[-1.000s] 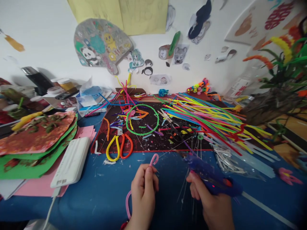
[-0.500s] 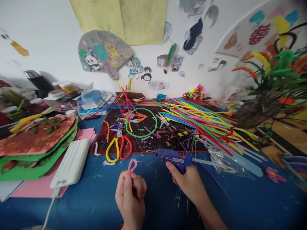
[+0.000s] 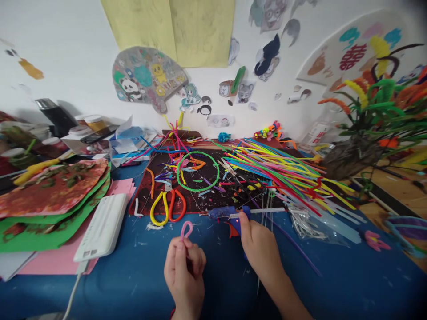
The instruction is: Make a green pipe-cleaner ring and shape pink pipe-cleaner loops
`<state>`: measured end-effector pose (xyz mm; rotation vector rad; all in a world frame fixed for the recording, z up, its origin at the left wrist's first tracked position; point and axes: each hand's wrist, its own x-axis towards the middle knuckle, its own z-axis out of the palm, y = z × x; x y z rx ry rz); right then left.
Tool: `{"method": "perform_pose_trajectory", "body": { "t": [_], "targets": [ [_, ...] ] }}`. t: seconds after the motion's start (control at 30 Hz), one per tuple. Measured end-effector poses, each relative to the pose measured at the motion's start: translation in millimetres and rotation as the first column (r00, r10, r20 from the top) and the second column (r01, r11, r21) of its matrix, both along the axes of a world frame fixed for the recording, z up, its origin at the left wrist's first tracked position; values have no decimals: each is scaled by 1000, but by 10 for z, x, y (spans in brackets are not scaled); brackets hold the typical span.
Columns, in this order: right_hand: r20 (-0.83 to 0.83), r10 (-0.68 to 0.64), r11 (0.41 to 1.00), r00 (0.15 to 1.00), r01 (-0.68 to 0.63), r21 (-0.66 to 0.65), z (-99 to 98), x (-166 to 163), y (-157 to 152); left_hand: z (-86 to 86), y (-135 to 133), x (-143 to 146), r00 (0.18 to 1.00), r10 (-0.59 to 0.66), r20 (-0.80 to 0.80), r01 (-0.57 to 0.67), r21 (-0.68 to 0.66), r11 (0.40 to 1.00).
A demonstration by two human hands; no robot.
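Observation:
Between the thumb and fingers of my left hand (image 3: 185, 271) is a pink pipe cleaner (image 3: 187, 229) bent into a small loop that sticks up. My right hand (image 3: 262, 244) grips a blue hot glue gun (image 3: 224, 212) by its handle, the nozzle pointing left above the near edge of the dark mat. A glue stick (image 3: 267, 210) pokes out of its back end. Beyond the hands, a green pipe cleaner ring (image 3: 218, 171) lies on the dark mat (image 3: 233, 202). Scissors with yellow and red handles (image 3: 168, 206) rest at the mat's front left.
Many coloured pipe cleaners (image 3: 276, 164) spread across the mat's right side. A white power bank (image 3: 102, 226) with a cable lies at left beside painted paper (image 3: 50, 186). At right are a plastic bag (image 3: 310, 224), a pink flower (image 3: 376, 240) and a pipe cleaner plant (image 3: 376, 102).
The glue gun has shifted a little to the left, and my right hand now holds it from farther behind and with a changed grip. My left hand keeps the pink loop almost where it was.

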<state>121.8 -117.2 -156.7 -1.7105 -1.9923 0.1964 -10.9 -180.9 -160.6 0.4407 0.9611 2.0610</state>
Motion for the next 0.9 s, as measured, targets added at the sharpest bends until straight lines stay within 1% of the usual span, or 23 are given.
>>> {"method": "perform_pose_trajectory", "body": {
  "t": [0.07, 0.13, 0.27, 0.33, 0.43, 0.5, 0.6, 0.73, 0.83, 0.9],
  "targets": [
    [64, -39, 999, 997, 37, 26, 0, 23, 12, 4, 3, -1, 1000, -4, 0, 4, -1, 1000],
    [122, -76, 997, 990, 74, 19, 15, 28, 18, 5, 7, -2, 1000, -7, -5, 7, -1, 1000],
    [175, -147, 982, 973, 164, -88, 75, -18, 0, 2, 17, -1, 1000, -3, -23, 3, -4, 1000],
    [185, -170, 974, 968, 193, -116, 96, -36, -15, -1, 20, 2, 1000, -5, -31, 5, -2, 1000],
    [217, -237, 959, 947, 264, -103, 92, -20, -22, -7, 22, 9, 999, -16, -32, 17, 7, 1000],
    [228, -279, 952, 933, 300, -64, 69, 10, -17, -12, 20, 12, 999, -28, -32, 28, 5, 1000],
    [200, -285, 958, 937, 284, 33, 20, 52, -14, -16, 16, 14, 999, -25, -33, 26, 9, 1000],
    [146, -240, 959, 960, 211, 191, -28, 75, -34, -9, 11, 9, 999, -11, -33, 12, 18, 1000],
    [61, -165, 949, 984, 141, 283, -10, 70, -58, -3, 15, 8, 999, -20, -26, 20, 9, 1000],
    [-33, -68, 946, 997, 75, 314, 35, 54, -80, -8, 21, 10, 999, -47, -23, 47, -10, 999]
  ]
}}
